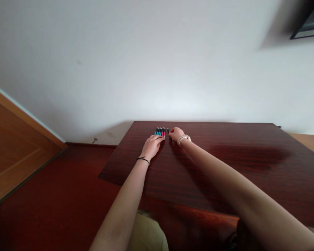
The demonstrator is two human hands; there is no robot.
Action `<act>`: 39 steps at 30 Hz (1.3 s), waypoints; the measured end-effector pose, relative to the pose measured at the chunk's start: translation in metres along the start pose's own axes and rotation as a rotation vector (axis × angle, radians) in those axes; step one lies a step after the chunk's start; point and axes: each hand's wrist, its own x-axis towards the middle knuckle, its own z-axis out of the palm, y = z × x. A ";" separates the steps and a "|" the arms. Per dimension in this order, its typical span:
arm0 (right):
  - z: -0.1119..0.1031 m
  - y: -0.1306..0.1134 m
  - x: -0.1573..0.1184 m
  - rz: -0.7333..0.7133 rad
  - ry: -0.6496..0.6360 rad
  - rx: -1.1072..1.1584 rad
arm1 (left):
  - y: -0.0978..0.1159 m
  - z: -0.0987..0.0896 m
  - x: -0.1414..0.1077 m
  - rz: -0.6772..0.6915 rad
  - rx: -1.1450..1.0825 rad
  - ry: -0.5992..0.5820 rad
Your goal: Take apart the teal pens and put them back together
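Side by side on the dark table [225, 139] lies a row of several pens [159, 131], turquoise-and-black ones at the left and pink-and-black ones at the right. My left hand [152, 144], a thin black band at its wrist, is closed over the near part of this row and covers it. Just right of the row, my right hand [176, 133] pinches a single pen [168, 131] with a black end and a bit of pink. A small gap parts this pen from the row. My right wrist wears a light watch strap [183, 139].
A pale wall [172, 69] rises behind the table's back edge. At the left are a wooden door [13, 150] and red-brown floor [54, 195], with a small metal doorstop [94, 140] by the wall. A dark frame [310, 22] hangs at the upper right.
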 end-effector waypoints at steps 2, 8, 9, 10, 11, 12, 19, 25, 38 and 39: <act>0.007 -0.006 0.002 -0.006 0.023 -0.022 | 0.000 0.001 0.000 -0.012 0.000 0.000; 0.018 -0.017 -0.001 -0.075 0.016 -0.106 | -0.001 0.004 -0.001 -0.022 -0.018 0.023; 0.018 -0.017 -0.001 -0.085 0.015 -0.118 | -0.001 0.005 -0.001 -0.022 -0.021 0.026; 0.017 -0.018 -0.002 -0.095 0.013 -0.127 | -0.001 0.005 -0.001 -0.021 -0.023 0.028; 0.016 -0.018 -0.003 -0.104 0.011 -0.132 | -0.001 0.005 -0.001 -0.020 -0.024 0.030; 0.015 -0.018 -0.003 -0.113 0.008 -0.132 | 0.000 0.005 0.000 -0.022 -0.025 0.031; 0.005 -0.010 -0.022 -0.200 -0.044 -0.046 | 0.008 0.004 0.004 -0.081 0.019 0.037; 0.008 0.002 -0.038 -0.303 -0.108 0.146 | 0.010 0.003 0.004 -0.093 -0.006 0.028; -0.051 0.069 -0.149 -0.500 -0.122 0.141 | 0.053 -0.031 -0.012 -0.006 -0.067 0.028; -0.058 0.073 -0.165 -0.573 -0.132 0.090 | 0.069 -0.034 -0.013 0.041 -0.101 -0.005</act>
